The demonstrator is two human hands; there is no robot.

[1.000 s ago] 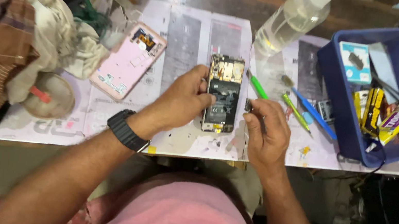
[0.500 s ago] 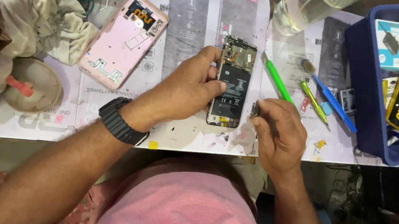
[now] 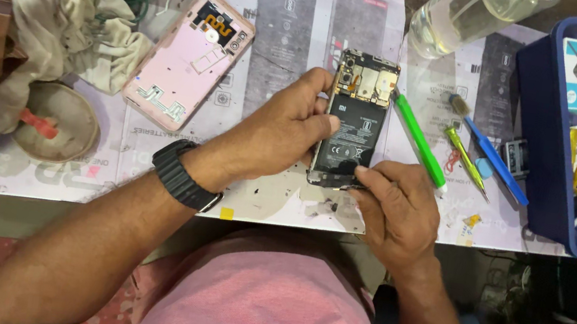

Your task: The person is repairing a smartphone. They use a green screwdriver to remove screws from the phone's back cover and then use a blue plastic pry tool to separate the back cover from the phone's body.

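Note:
An opened phone (image 3: 355, 119) with its black battery and circuit board showing lies on the printed work mat (image 3: 293, 20). My left hand (image 3: 281, 131), with a black watch on the wrist, grips the phone's left edge. My right hand (image 3: 397, 203) pinches at the phone's bottom right corner; whether a small tool is in its fingers cannot be told. The phone's pink back cover (image 3: 189, 58) lies apart on the mat to the left.
A green-handled tool (image 3: 419, 139), a blue-handled brush (image 3: 489, 154) and a thin yellow-green tool (image 3: 463, 158) lie right of the phone. A blue tray (image 3: 541, 160) with packets stands at far right. A clear bottle (image 3: 468, 10) lies at the back. Cloths (image 3: 39, 7) are at left.
The view has shifted and closed in on the mat. My right hand has moved left onto the phone's bottom corner. My left hand keeps its hold on the phone.

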